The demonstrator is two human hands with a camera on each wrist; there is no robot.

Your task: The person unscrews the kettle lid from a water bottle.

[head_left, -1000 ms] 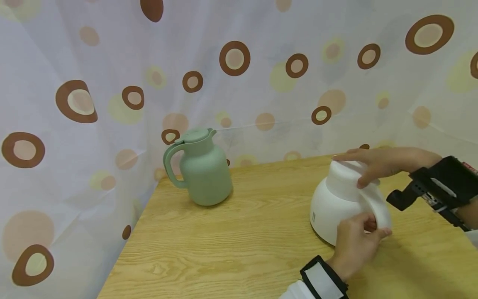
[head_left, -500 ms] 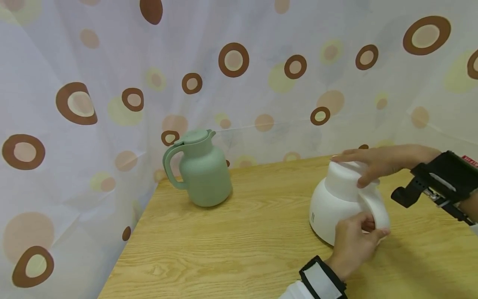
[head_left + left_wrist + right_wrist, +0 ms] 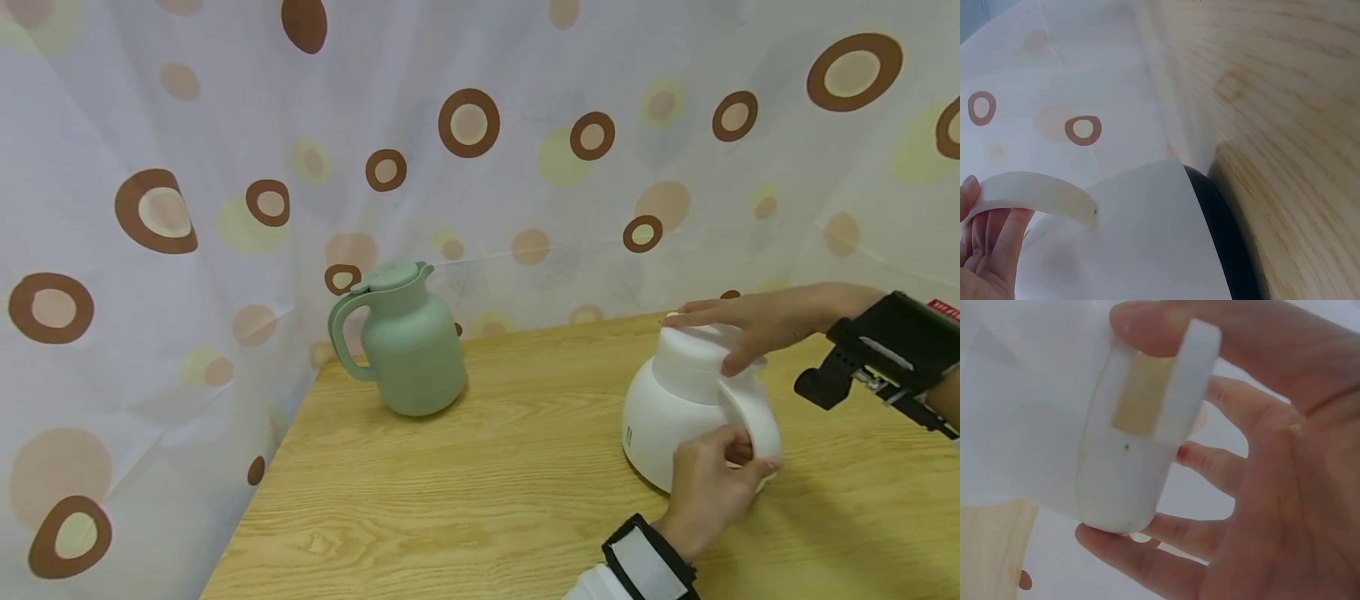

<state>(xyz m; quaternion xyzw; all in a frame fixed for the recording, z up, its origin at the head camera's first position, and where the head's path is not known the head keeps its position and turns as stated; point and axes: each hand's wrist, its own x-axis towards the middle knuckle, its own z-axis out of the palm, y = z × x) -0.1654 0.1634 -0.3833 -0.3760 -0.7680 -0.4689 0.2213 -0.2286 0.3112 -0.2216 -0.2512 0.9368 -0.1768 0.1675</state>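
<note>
A white round-bellied thermal jug (image 3: 663, 421) stands upright on the wooden table at the right. My left hand (image 3: 711, 483) holds the lower part of its handle (image 3: 757, 417), fingers through the loop and thumb on the outside. In the left wrist view the fingers wrap the handle (image 3: 1035, 190) from below. From above, my right hand (image 3: 768, 321) grips the jug's lid (image 3: 701, 337). The right wrist view shows its fingers spread around the white lid (image 3: 1122, 481), the thumb on the opposite side.
A green thermal jug (image 3: 412, 350) with its handle to the left stands farther back on the left of the wooden table (image 3: 450, 517). Behind the table hangs a white curtain (image 3: 525, 192) with brown and beige circles.
My right wrist has risen slightly and the right hand has turned a little over the lid. The left hand keeps its hold, and the jug stays in place.
</note>
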